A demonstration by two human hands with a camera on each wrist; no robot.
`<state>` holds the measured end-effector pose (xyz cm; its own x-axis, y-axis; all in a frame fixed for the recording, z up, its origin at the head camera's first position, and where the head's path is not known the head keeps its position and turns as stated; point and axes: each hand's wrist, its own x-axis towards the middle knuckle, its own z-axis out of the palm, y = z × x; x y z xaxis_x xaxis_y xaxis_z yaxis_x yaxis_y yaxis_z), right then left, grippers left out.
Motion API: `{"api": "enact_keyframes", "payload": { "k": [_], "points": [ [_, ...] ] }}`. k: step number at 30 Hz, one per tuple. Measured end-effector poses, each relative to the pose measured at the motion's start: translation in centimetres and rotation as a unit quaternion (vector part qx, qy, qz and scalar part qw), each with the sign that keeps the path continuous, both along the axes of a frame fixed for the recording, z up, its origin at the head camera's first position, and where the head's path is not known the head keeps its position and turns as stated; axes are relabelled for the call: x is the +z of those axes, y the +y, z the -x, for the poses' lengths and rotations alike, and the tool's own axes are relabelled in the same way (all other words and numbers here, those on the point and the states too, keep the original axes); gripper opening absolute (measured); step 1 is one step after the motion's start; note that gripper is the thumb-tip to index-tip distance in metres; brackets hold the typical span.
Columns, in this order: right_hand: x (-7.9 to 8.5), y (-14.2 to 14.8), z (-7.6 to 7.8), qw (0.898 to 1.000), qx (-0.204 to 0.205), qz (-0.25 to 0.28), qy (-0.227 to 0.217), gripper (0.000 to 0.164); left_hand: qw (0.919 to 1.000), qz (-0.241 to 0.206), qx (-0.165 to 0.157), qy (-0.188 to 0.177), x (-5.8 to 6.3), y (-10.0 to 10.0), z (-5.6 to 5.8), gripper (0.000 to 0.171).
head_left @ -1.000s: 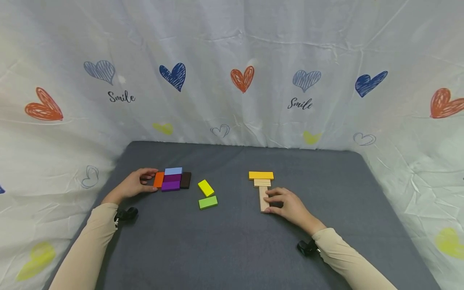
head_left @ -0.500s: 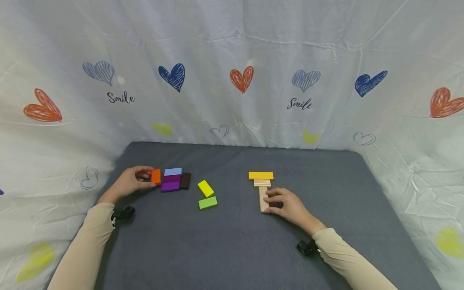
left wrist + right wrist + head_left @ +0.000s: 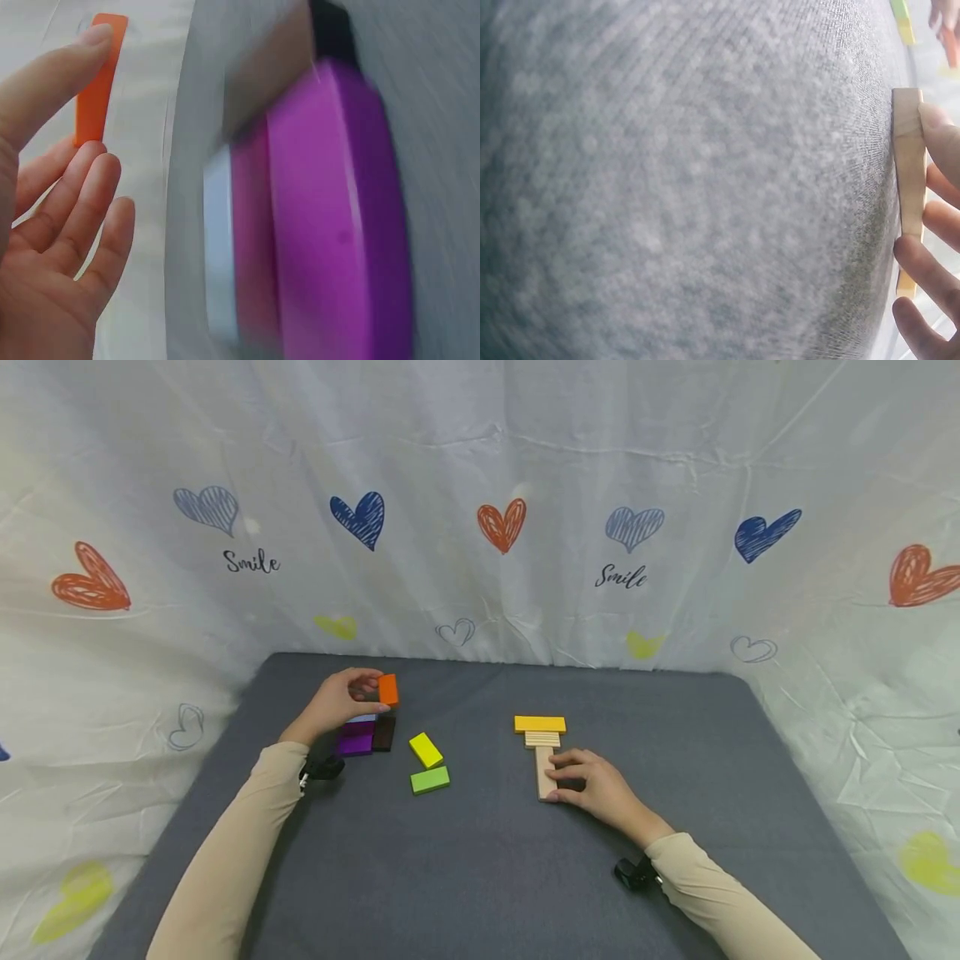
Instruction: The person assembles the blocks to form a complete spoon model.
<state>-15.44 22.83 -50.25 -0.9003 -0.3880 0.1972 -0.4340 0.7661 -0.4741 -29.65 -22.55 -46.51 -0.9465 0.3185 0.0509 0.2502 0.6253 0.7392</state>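
My left hand (image 3: 337,697) pinches an orange block (image 3: 387,690) between thumb and fingertips, raised off the table beyond the coloured blocks. In the left wrist view the orange block (image 3: 101,79) stands thin and upright. Below that hand lie two purple blocks (image 3: 356,745), a partly hidden light blue block (image 3: 365,718) and a dark brown block (image 3: 383,734). My right hand (image 3: 596,785) rests its thumb and fingertips on a plain wooden block (image 3: 545,772). That block lies lengthwise, below a stack of thin pale slats (image 3: 542,739) and a crosswise yellow-orange block (image 3: 540,724).
A bright yellow block (image 3: 426,749) and a green block (image 3: 430,780) lie between the hands on the grey table (image 3: 480,877). A white curtain (image 3: 420,460) printed with hearts hangs behind and along both sides.
My left hand has lifted the orange block from the left end of the coloured group and carried it up and to the right. My right hand and the wooden blocks have kept their place.
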Motion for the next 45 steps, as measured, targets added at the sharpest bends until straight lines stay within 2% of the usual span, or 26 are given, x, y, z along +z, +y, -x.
{"api": "enact_keyframes", "payload": {
  "k": [6,13,18,24,30,36,45],
  "points": [
    [-0.2,0.0,0.0,1.0,-0.003,0.002,-0.009,0.04,0.9994,-0.025,-0.024,-0.009,0.0,5.6,2.1,0.067],
    [-0.1,0.1,0.1,1.0,-0.006,0.0,-0.018,0.04,0.9979,-0.051,-0.037,-0.017,-1.0,11.4,3.9,0.065],
    [-0.1,0.1,0.1,1.0,-0.006,0.0,-0.011,0.04,0.9981,-0.04,-0.044,-0.017,-2.0,15.0,4.5,0.065],
    [-0.1,0.1,0.1,1.0,-0.005,0.0,-0.014,0.04,0.9966,0.009,-0.082,-0.003,-2.5,18.4,4.3,0.064],
    [0.0,0.1,0.1,1.0,-0.009,-0.002,-0.024,0.041,0.9941,0.05,-0.096,0.008,-3.2,20.6,3.9,0.064],
    [0.1,0.1,0.1,1.0,-0.006,0.0,-0.023,0.041,0.9917,0.073,-0.105,0.008,-3.8,21.5,3.7,0.064],
    [0.0,0.1,0.1,1.0,-0.004,0.001,-0.017,0.04,0.99,0.09,-0.108,0.002,-3.1,21.9,2.9,0.063]
  ]
}}
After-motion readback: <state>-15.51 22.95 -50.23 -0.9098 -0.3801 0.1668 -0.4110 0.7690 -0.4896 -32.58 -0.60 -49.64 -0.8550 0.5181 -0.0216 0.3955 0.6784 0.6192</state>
